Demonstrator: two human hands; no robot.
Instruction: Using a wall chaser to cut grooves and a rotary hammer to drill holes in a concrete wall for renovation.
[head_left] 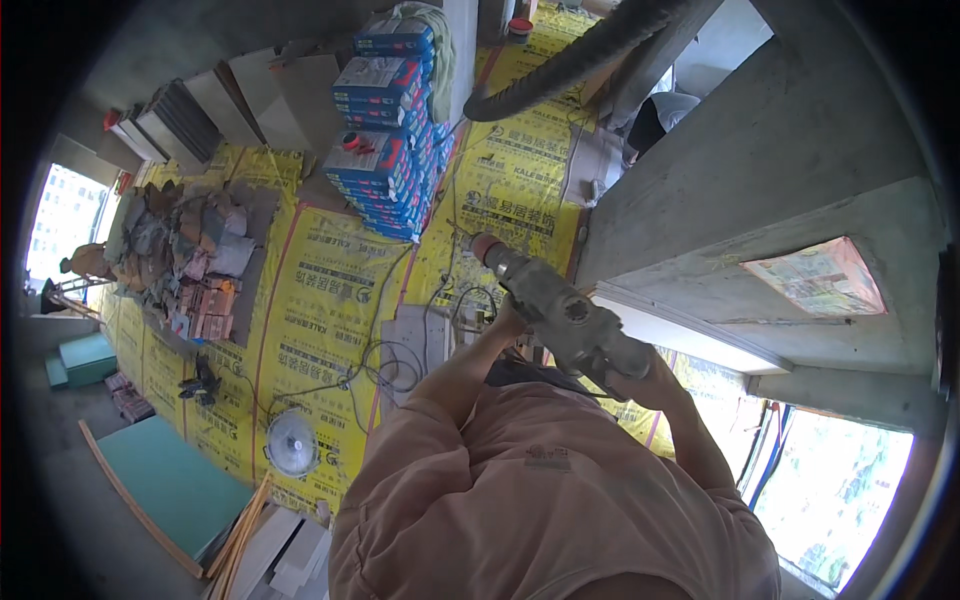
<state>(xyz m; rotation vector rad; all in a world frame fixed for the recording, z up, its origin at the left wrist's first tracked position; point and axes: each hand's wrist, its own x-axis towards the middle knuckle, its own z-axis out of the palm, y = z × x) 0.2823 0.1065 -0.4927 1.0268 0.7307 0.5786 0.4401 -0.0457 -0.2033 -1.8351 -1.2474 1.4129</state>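
I carry a dusty grey rotary hammer (pixel 560 312) in front of my chest, tilted so its nose with an orange-red collar points up and left. My left hand (pixel 508 318) supports it from the left near the front; its fingers are partly hidden by the tool. At the rear end, my right hand (pixel 640 383) is closed around the handle. The nose appears apart from any wall, and no bit can be made out beyond the collar. A dark cord hangs under the tool by my shirt.
Yellow printed sheeting (pixel 325 290) covers the floor, with a loose cable (pixel 388 372) on it. Blue bags (pixel 372 172) stand stacked ahead. Left are a rubble pile (pixel 165 235) and a green board (pixel 170 485). A black ribbed hose (pixel 585 62) crosses above; a grey concrete wall (pixel 700 220) stands right.
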